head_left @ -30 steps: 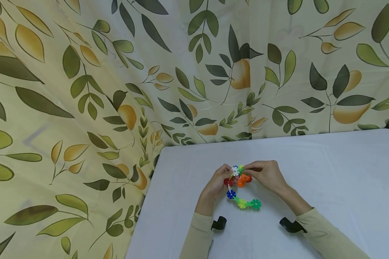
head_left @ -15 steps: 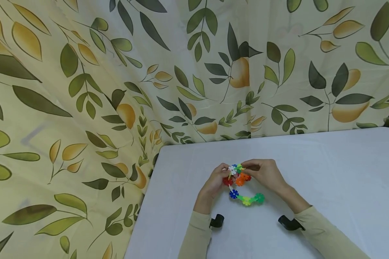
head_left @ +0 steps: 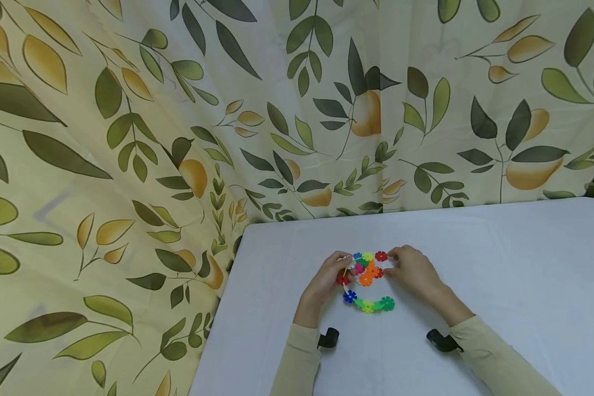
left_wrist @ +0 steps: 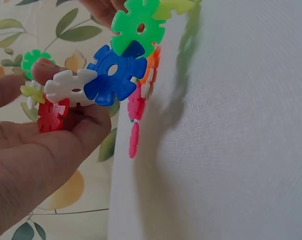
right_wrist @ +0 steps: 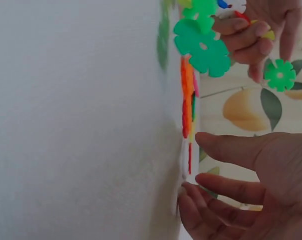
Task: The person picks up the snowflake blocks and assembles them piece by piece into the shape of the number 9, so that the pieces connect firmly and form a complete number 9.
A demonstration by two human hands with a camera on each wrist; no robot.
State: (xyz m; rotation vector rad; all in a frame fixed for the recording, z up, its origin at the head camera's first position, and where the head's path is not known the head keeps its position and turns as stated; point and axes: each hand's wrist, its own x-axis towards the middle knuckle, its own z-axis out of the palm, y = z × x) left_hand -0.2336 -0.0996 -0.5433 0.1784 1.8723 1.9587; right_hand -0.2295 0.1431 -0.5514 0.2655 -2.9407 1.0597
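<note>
A chain of colourful plastic snowflake discs (head_left: 365, 278) lies on the white table (head_left: 485, 258). Its tail of a blue, a yellow and green discs (head_left: 368, 303) curls toward me. My left hand (head_left: 345, 267) pinches the chain's upper end, its thumb and fingers round the white and red discs (left_wrist: 60, 97); the blue disc (left_wrist: 113, 75) and a green disc (left_wrist: 138, 27) stick out beyond them. My right hand (head_left: 393, 264) is beside the red disc (head_left: 381, 256) with straight, spread fingers (right_wrist: 226, 147) and grips nothing. The orange and red discs (right_wrist: 186, 105) stand edge-on just past those fingertips.
A leaf-and-pear patterned curtain (head_left: 128, 137) hangs behind and to the left of the table. The table's left edge (head_left: 227, 308) runs close to my left arm. Black wrist mounts (head_left: 329, 336) (head_left: 440, 341) sit on both sleeves. Bare tabletop stretches to the right.
My right hand has let go of the disc cluster and opened, drawing slightly right. The cluster has come down onto the table and the tail has shifted a little left.
</note>
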